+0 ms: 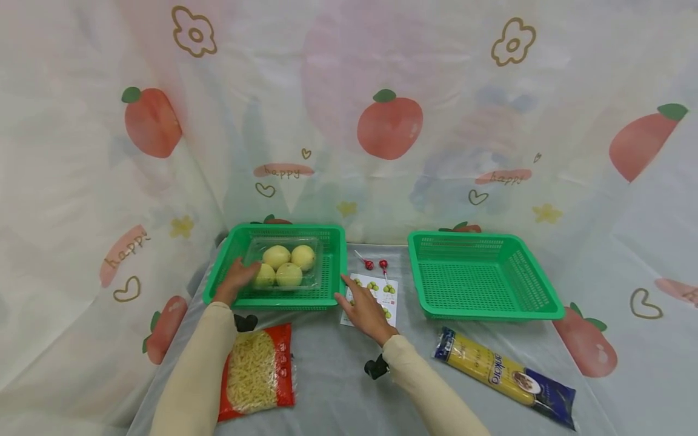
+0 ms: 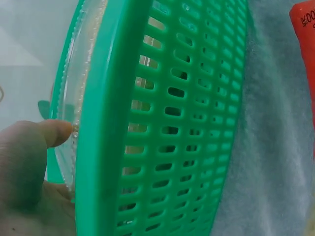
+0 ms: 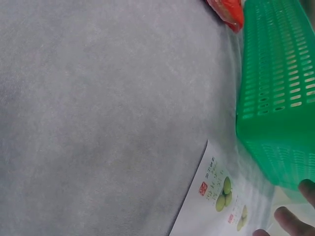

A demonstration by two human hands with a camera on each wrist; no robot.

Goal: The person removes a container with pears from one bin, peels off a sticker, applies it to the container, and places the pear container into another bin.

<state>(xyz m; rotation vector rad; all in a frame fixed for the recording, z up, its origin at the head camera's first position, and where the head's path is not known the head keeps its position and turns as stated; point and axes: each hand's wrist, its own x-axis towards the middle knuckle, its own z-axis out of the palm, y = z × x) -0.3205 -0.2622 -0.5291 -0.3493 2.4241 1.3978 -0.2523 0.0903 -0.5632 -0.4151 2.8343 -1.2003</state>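
A clear plastic box [image 1: 313, 280] holding several round pale yellow fruits [image 1: 289, 275] sits in the left green basket [image 1: 294, 300]. At the box's left side, my left hand [image 1: 237, 280] holds its edge. In the left wrist view the thumb [image 2: 59, 133] presses on the box's ridged rim [image 2: 75, 115]; the other fingers are partly hidden behind the basket wall. My right hand [image 1: 366, 312], fingers spread, hovers by the basket's right side over a white sheet [image 1: 357, 280] printed with green fruit. Its fingertips [image 3: 288, 216] show at the right wrist view's edge.
Two red lollipops [image 1: 369, 264] lie behind the sheet. A second green basket [image 1: 480, 284] stands to the right with nothing in it. Toward the front lie a red-edged pasta bag [image 1: 253, 372] at left and a yellow-and-blue spaghetti pack [image 1: 504, 375] at right.
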